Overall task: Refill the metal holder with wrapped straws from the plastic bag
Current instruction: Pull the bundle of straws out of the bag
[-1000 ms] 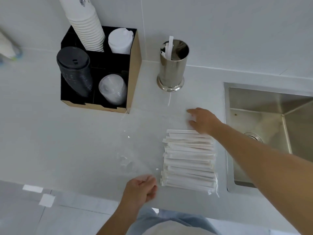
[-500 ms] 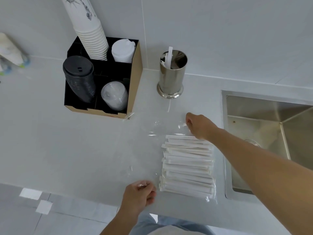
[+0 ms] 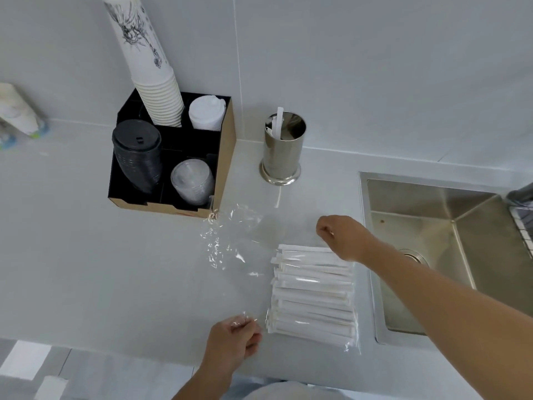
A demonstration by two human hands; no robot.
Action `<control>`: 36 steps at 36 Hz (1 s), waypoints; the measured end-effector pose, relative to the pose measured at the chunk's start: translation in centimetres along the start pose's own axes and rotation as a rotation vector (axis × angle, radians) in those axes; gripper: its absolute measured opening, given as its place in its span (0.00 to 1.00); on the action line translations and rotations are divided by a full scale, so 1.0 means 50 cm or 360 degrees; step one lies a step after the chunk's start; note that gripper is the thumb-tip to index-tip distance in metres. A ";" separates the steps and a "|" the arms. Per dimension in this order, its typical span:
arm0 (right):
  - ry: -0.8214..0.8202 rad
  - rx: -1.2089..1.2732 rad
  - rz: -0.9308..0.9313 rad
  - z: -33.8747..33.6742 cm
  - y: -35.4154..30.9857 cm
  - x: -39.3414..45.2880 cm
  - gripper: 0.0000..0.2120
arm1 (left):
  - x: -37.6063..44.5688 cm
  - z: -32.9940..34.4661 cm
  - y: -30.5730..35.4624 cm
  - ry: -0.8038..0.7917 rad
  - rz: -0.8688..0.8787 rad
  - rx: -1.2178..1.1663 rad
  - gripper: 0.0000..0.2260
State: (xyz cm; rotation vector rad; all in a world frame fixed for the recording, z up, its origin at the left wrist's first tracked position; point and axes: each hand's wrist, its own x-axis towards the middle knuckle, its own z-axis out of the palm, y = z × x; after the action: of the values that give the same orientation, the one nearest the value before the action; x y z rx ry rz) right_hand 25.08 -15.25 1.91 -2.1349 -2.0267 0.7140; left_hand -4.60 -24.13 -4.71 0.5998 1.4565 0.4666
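This clear plastic bag (image 3: pixel 239 255) is flimsy, slippery film, so I'm pinching its edges rather than grabbing the middle: my left hand (image 3: pixel 233 340) has fingers curled on the near edge, my right hand (image 3: pixel 343 236) is closed on the far edge. The wrapped straws (image 3: pixel 314 293) look feather-light and bendy, probably best taken as a loose bunch around their middles. They lie in the bag between my 2 hands, on the counter in front of the metal holder (image 3: pixel 284 151), which looks nearly empty.
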 end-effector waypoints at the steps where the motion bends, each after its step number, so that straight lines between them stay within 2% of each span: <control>1: 0.0040 0.0010 -0.0026 -0.004 -0.003 -0.003 0.08 | 0.002 0.000 0.000 -0.0005 0.0002 0.0007 0.06; 8: 0.0126 0.0069 -0.0145 -0.045 -0.027 -0.035 0.06 | 0.008 0.000 0.005 -0.0025 0.0034 -0.0054 0.04; 12: 0.0170 0.0064 -0.0232 -0.078 -0.050 -0.054 0.06 | 0.017 -0.001 0.015 -0.0050 0.0085 -0.0047 0.06; 22: 0.0362 -0.0083 -0.0364 -0.180 -0.132 -0.092 0.07 | 0.065 -0.022 0.066 -0.0131 0.0171 -0.0156 0.03; 36: 0.0717 -0.0247 -0.0646 -0.370 -0.253 -0.113 0.06 | 0.092 -0.004 0.252 -0.0493 0.0390 -0.0418 0.04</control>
State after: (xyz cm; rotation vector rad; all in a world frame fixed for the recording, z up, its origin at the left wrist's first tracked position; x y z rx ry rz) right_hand 21.05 -15.10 24.67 -1.6612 -2.1908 0.0165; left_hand -3.69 -11.49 -0.27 0.6108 1.0120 0.7116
